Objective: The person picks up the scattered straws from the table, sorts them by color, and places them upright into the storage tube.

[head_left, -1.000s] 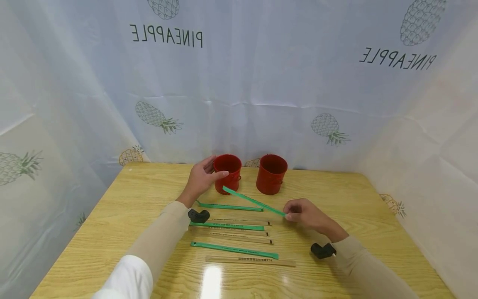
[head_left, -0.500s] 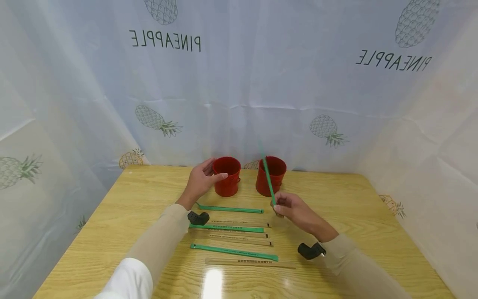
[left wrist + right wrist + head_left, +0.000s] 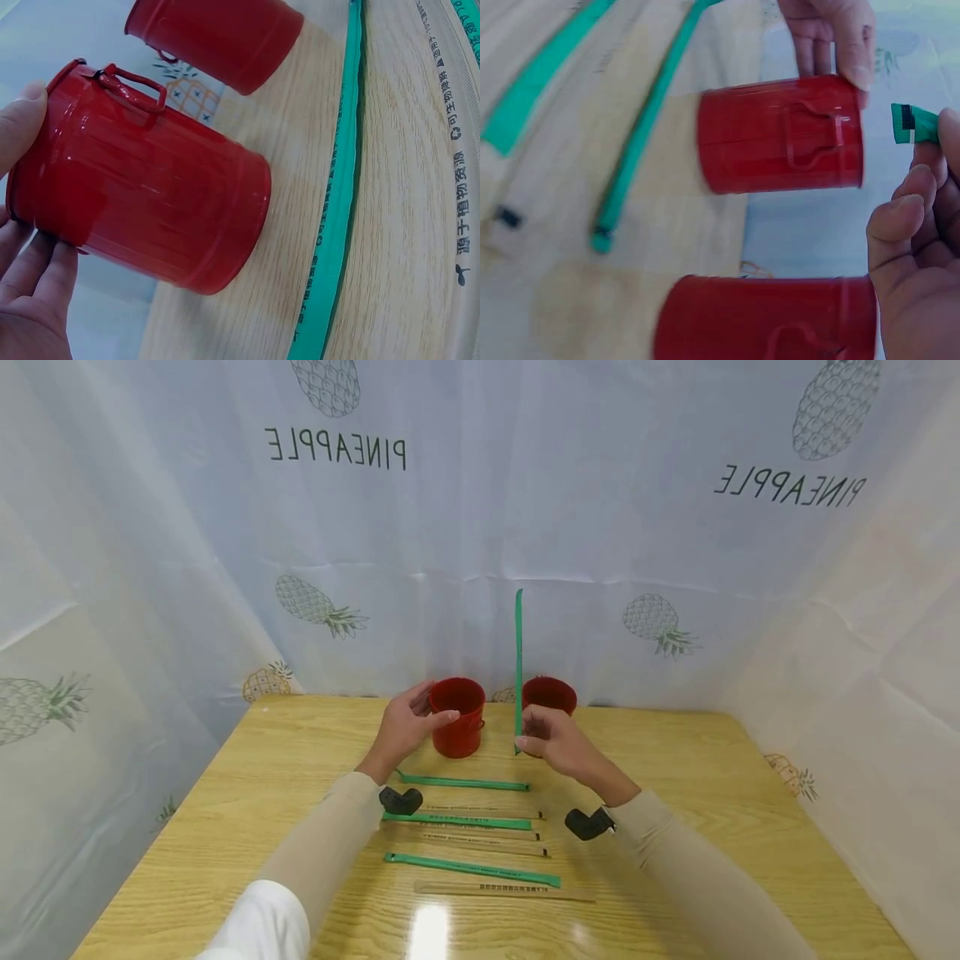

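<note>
R fingers (image 3: pixel 542 718) pinch upright grn strip (image 3: pixel 519 652) nr R bucket (image 3: pixel 567 700), L fingers (image 3: pixel 441 720) clamped on L bucket (image 3: pixel 457 742).

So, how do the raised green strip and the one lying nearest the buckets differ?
The raised green strip stands nearly upright; the lying green strip runs sideways on the table. The right hand pinches the raised strip; the lying strip is unheld. Both are green, long and narrow.

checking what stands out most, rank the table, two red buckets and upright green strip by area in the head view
1. Table
2. Left bucket and right bucket: look alike, unranked since the right hand partly covers the latter
3. Green strip, thin
</note>
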A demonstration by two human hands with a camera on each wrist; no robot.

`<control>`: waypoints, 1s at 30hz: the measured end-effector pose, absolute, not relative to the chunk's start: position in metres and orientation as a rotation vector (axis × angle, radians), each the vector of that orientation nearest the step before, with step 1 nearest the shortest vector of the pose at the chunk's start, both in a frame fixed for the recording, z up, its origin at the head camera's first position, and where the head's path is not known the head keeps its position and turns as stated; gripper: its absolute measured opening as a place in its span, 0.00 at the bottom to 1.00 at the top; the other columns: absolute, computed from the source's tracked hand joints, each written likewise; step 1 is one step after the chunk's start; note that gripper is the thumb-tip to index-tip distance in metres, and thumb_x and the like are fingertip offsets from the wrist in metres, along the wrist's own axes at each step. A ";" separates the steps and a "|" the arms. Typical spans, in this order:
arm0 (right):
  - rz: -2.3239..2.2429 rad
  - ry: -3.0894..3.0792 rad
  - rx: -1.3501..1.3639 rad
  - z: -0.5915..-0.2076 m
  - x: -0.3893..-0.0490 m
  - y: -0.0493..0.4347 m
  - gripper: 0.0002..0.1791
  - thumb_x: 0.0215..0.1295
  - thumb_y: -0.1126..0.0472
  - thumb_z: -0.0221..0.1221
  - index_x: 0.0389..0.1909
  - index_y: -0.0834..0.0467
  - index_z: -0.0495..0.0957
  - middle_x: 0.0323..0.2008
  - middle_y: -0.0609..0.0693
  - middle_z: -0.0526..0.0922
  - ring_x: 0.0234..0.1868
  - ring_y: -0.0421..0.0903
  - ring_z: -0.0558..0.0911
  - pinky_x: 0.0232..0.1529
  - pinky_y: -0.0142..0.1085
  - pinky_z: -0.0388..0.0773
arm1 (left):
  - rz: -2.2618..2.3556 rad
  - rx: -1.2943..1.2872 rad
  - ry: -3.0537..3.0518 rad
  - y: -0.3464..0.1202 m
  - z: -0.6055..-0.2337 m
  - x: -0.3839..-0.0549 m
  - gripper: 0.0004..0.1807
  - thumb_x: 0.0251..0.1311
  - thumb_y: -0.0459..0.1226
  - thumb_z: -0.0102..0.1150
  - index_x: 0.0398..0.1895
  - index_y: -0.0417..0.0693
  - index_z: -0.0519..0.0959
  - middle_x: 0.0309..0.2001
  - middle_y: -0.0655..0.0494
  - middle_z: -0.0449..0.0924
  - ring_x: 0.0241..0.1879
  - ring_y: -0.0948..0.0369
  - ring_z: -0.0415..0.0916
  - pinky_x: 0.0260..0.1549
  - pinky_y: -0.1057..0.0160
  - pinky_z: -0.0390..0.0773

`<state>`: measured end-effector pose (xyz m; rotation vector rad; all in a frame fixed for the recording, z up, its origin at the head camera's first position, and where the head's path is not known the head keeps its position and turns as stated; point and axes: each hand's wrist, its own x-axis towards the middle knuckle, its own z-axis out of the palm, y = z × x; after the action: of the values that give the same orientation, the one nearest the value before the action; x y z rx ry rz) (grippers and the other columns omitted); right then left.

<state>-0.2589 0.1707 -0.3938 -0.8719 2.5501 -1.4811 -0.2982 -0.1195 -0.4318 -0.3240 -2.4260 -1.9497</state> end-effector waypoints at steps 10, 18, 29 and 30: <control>-1.307 2.759 -0.853 -0.366 -0.288 0.139 0.04 0.74 0.64 0.61 0.36 0.57 0.79 0.34 0.52 0.83 0.35 0.48 0.78 0.42 0.40 0.80 | -1.961 -0.323 -2.423 -0.120 -0.429 -0.296 0.48 0.65 0.46 0.72 0.82 0.42 0.58 0.80 0.47 0.62 0.78 0.48 0.65 0.68 0.51 0.75; -1.282 2.739 -0.853 -0.357 -0.308 0.110 0.03 0.74 0.63 0.61 0.38 0.57 0.80 0.36 0.52 0.86 0.38 0.48 0.81 0.43 0.39 0.82 | -1.978 -0.350 -2.391 -0.120 -0.433 -0.299 0.47 0.66 0.42 0.71 0.82 0.39 0.57 0.79 0.45 0.64 0.77 0.48 0.67 0.68 0.51 0.75; -1.246 2.739 -0.794 -0.360 -0.327 0.084 0.02 0.72 0.68 0.62 0.41 0.61 0.82 0.39 0.55 0.88 0.40 0.50 0.84 0.50 0.44 0.86 | -1.968 -0.350 -2.409 -0.120 -0.431 -0.297 0.47 0.66 0.43 0.71 0.82 0.40 0.57 0.79 0.46 0.65 0.77 0.48 0.67 0.70 0.51 0.74; -1.244 2.738 -0.795 -0.360 -0.328 0.082 0.02 0.72 0.68 0.62 0.41 0.62 0.82 0.39 0.56 0.88 0.40 0.50 0.84 0.49 0.44 0.86 | -1.970 -0.352 -2.407 -0.120 -0.430 -0.297 0.47 0.66 0.43 0.70 0.82 0.40 0.57 0.79 0.46 0.65 0.77 0.48 0.66 0.70 0.51 0.74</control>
<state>-0.3280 0.0818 -0.3601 -0.7950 2.7381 -1.2436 -0.2974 -0.1200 -0.4304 -0.3516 -2.4070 -1.9698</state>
